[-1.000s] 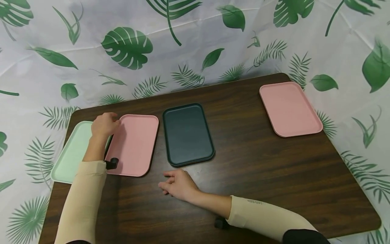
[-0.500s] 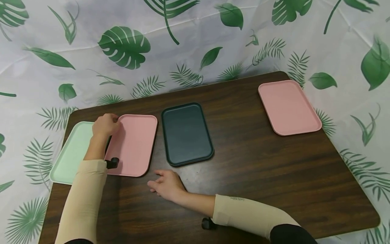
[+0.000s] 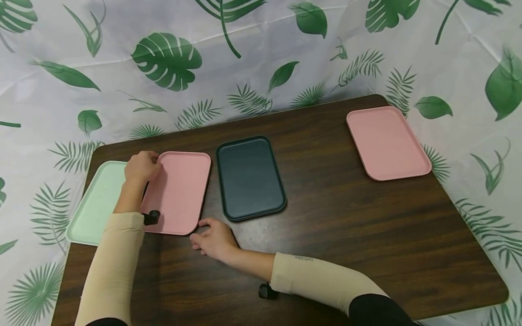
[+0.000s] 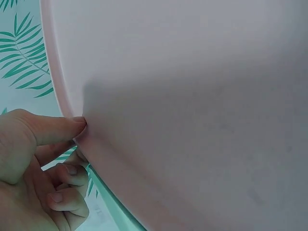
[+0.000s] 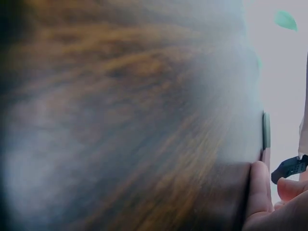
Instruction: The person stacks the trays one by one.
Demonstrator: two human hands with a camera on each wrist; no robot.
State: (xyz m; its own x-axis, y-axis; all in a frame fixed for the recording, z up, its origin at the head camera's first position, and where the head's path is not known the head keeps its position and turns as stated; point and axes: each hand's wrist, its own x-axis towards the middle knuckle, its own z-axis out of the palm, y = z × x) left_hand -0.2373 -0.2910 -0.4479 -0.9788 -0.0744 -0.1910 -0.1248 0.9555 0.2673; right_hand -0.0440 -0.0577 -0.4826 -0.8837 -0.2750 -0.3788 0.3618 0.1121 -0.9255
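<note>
On the left of the table lies a pink tray (image 3: 181,192), its near left part overlapped by my left arm. My left hand (image 3: 142,167) pinches its far left corner; in the left wrist view the thumb (image 4: 67,127) lies on top of the rim, with other fingers curled below. At the near right corner of that tray is my right hand (image 3: 216,240), thumb and forefinger spread on either side of the corner. Whether they touch the rim I cannot tell. A light green tray (image 3: 95,203) lies partly behind my left arm.
A dark green tray (image 3: 250,179), apparently more than one stacked, lies right of the pink tray. Another pink tray (image 3: 389,144) lies at the table's far right corner. Behind the brown wooden table (image 3: 346,235) hangs a leaf-patterned cloth (image 3: 244,68).
My right hand has moved left, from in front of the dark green tray to the near right corner of the pink tray. My left hand has kept its pinch on the far left corner.
</note>
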